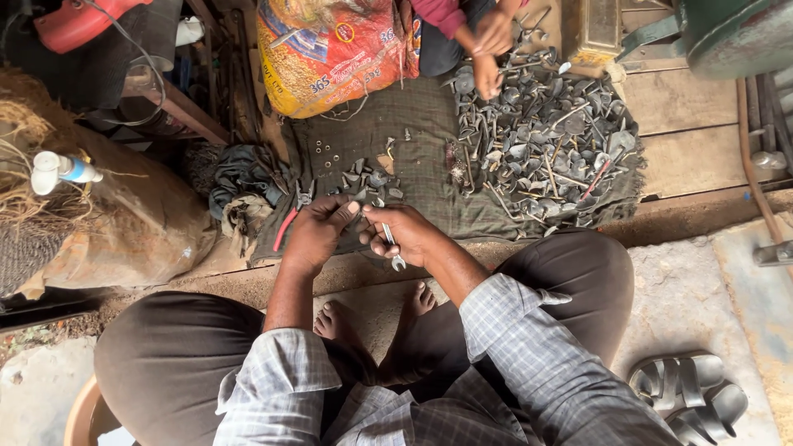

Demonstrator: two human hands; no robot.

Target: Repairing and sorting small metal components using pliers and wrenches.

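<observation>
My left hand [318, 230] pinches a small dark metal piece at its fingertips, just above the near edge of a dark cloth [429, 177]. My right hand [405, 234] meets it at the fingertips and holds a small silver spanner [393, 248] that points down toward my bare feet [376, 318]. A small heap of grey metal parts [368, 182] lies on the cloth right beyond both hands. Red-handled pliers [291, 219] rest on the cloth to the left of my left hand.
A large pile of grey metal parts and rods [545, 140] covers the cloth's right side, where another person's hands [491, 45] work. A printed orange sack [330, 49] stands behind. Sandals [690, 396] lie at lower right, and a brown sack [140, 215] with a white bottle at left.
</observation>
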